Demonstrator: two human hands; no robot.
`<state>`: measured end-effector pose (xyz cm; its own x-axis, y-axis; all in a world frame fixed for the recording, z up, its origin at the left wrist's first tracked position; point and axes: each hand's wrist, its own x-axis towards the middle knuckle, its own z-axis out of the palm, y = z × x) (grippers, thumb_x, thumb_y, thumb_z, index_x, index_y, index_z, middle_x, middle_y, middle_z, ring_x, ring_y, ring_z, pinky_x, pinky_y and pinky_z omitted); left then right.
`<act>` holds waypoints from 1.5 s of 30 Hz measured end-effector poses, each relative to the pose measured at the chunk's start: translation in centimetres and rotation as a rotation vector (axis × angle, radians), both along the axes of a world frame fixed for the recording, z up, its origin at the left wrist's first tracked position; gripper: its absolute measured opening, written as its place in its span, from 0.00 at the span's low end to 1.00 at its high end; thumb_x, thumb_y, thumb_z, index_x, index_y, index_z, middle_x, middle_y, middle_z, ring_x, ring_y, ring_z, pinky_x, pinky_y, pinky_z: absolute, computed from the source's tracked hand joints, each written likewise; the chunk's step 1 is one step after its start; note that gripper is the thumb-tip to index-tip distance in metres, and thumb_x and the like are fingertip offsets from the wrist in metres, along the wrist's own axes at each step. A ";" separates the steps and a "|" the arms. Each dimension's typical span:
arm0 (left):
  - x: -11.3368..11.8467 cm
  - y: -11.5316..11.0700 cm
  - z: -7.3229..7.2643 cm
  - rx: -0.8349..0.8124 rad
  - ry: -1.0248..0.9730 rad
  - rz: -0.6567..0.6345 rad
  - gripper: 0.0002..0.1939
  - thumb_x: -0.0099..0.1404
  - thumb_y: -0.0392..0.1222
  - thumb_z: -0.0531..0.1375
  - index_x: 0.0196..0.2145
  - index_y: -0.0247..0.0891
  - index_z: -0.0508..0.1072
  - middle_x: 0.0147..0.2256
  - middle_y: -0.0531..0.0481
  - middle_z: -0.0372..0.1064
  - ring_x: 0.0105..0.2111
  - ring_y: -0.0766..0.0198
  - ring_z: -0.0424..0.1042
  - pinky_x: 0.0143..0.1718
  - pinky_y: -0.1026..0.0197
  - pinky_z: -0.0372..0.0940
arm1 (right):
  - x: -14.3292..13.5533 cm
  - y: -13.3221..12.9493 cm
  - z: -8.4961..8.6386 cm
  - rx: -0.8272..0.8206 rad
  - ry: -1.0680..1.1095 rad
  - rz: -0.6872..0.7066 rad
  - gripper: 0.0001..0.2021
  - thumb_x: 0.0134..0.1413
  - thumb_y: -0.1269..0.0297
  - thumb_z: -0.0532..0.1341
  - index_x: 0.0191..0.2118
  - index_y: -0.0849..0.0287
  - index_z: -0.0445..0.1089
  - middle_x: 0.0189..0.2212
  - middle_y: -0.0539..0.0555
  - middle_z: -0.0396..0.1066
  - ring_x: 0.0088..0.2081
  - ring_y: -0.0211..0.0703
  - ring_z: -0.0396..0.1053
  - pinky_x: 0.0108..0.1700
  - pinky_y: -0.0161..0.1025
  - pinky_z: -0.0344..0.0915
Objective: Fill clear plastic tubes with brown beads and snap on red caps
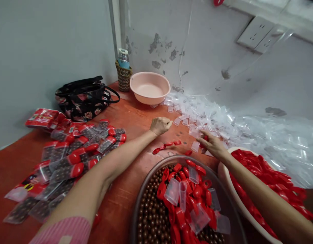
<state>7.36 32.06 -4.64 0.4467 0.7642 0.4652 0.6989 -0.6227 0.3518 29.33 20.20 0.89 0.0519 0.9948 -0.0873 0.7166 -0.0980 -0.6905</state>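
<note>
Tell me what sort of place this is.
Probably a small packing workshop: a basin of brown balls with red caps on top, a heap of clear empty cases, and filled red-capped packs piled on the table.

Left hand (pixel 161 126) curled above the red table (pixel 136 117); contents not visible. Right hand (pixel 212 145) over scattered clear sleeves (pixel 195 146), a red piece (pixel 205 138) showing at its fingers; grip unconfirmed. Dark basin (pixel 138 200) contains brown balls (pixel 151 203), red caps and clear sleeves. White tub (pixel 224 171) holds red parts (pixel 263 173). Filled packs (pixel 63 173) lie beside the left arm.
</note>
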 end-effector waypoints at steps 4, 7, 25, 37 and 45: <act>-1.2 -4.5 5.8 -0.152 -0.483 -0.076 0.26 0.63 0.51 0.48 0.13 0.33 0.64 0.15 0.51 0.62 0.18 0.70 0.60 0.23 0.66 0.52 | -2.2 -4.9 6.1 -0.043 0.138 -0.046 0.27 0.48 0.50 0.58 0.51 0.59 0.59 0.24 0.48 0.64 0.17 0.34 0.64 0.19 0.33 0.65; -1.1 -10.1 8.4 -0.485 -0.682 -0.331 0.28 0.63 0.57 0.46 0.18 0.32 0.67 0.17 0.52 0.63 0.18 0.71 0.61 0.24 0.67 0.56 | -4.0 -8.6 7.9 -0.233 0.133 0.110 0.23 0.49 0.50 0.58 0.49 0.58 0.63 0.28 0.51 0.68 0.23 0.37 0.67 0.24 0.35 0.68; -3.1 -8.6 -1.7 -0.439 0.382 -0.196 0.17 0.63 0.52 0.48 0.43 0.39 0.64 0.44 0.43 0.64 0.43 0.52 0.68 0.42 0.51 0.62 | -1.2 -1.9 -2.8 -0.021 -0.809 0.831 0.24 0.55 0.71 0.50 0.57 0.48 0.55 0.57 0.55 0.56 0.55 0.48 0.59 0.46 0.43 0.65; -3.0 -6.1 -1.0 -0.422 0.117 -0.118 0.17 0.66 0.48 0.45 0.40 0.37 0.67 0.35 0.45 0.71 0.35 0.62 0.70 0.35 0.64 0.61 | 0.2 -2.0 -4.8 -0.156 -0.661 0.462 0.10 0.55 0.67 0.50 0.41 0.61 0.64 0.37 0.60 0.68 0.40 0.46 0.67 0.43 0.41 0.62; -3.5 -13.5 9.3 -0.343 -0.288 -0.543 0.18 0.64 0.51 0.49 0.42 0.38 0.69 0.33 0.50 0.72 0.32 0.66 0.69 0.34 0.65 0.61 | 0.6 -2.4 -0.1 -0.117 -0.364 0.169 0.14 0.58 0.57 0.44 0.32 0.61 0.61 0.19 0.48 0.64 0.20 0.35 0.63 0.24 0.32 0.62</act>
<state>3.84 18.54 4.67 0.7020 0.5926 0.3950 0.1697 -0.6779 0.7153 29.88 17.84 0.78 -0.0627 0.9765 -0.2063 0.9248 -0.0209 -0.3800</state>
